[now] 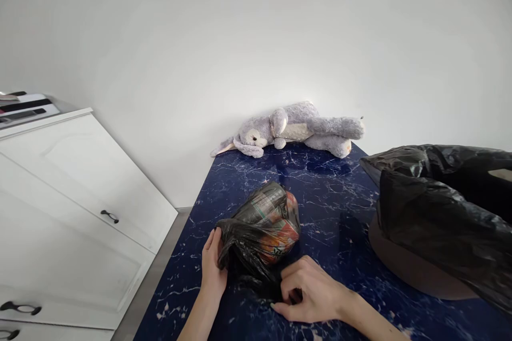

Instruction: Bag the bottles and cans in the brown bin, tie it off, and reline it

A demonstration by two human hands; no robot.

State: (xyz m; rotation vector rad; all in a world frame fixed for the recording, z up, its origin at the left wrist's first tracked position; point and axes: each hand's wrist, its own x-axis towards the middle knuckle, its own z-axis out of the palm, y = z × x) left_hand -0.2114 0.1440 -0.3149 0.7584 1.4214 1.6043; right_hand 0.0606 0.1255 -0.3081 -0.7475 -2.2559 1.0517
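A thin black plastic bag [256, 224] lies on the blue marble-patterned table [224, 186]. Through its stretched film show orange-red and pale printed packages, whose kind I cannot make out. My left hand [214, 261] grips the gathered plastic at the bag's left side, its fingers partly hidden behind the film. At the near right edge, my right hand [312, 290] is closed, with curled fingers pinching the loose dark plastic. The bag's near part sags crumpled between both hands.
A brown bin [416, 272] lined with a black bin bag [432, 208] stands at the right. Against the wall lies a grey plush rabbit [296, 122] on the table's far end. A white cabinet [80, 197] with dark handles is at the left.
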